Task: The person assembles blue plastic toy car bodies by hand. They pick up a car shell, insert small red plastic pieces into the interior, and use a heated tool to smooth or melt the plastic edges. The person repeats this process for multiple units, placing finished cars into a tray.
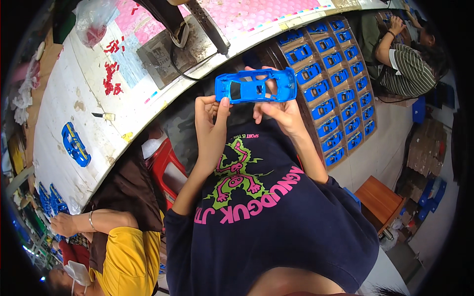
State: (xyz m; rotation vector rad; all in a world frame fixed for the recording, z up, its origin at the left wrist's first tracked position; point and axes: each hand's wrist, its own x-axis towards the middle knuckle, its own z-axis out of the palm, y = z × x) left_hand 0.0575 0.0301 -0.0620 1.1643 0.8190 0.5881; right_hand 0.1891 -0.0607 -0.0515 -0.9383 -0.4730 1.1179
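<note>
A blue plastic toy car body shell (250,89) with open window holes is held up level in front of my chest, near the table's edge. My left hand (210,121) grips its left end, thumb on the near side. Around the right end curls my right hand (285,116). Some of its fingers are behind the shell, partly showing through a window opening, and its thumb is along the near edge. Both hands are closed on the shell.
To the right, a brown tray (316,53) holds several blue car shells in rows. The white table (94,185) carries small red parts (109,81), another blue car shell (75,144), a small blade (104,116) and a metal-armed device (210,29). Co-workers sit left and upper right.
</note>
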